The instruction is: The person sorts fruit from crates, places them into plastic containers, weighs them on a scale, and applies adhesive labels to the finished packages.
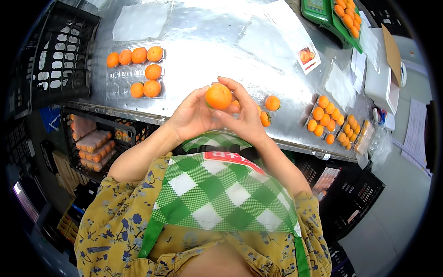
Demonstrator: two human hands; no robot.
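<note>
Between my two hands, above the table's near edge, is a round orange persimmon (218, 96). My left hand (188, 114) cups its left and lower side. Fingers and thumb of my right hand (243, 113) close round its right side. To the left, a clear plastic tray (121, 85) holds several persimmons (139, 55) along its far row and right side; other compartments are bare. A few loose persimmons (272, 103) lie just right of my right hand, one showing a green calyx. Another behind my fingers is partly hidden.
A black crate (62, 55) stands at the far left. Clear packs of smaller orange fruit (324, 115) sit on the right of the metal table (194, 51). Behind them are a printed sheet (295, 34), a green scale (323, 14) and a cardboard box (385, 69). Crates with packed fruit (94, 143) are below.
</note>
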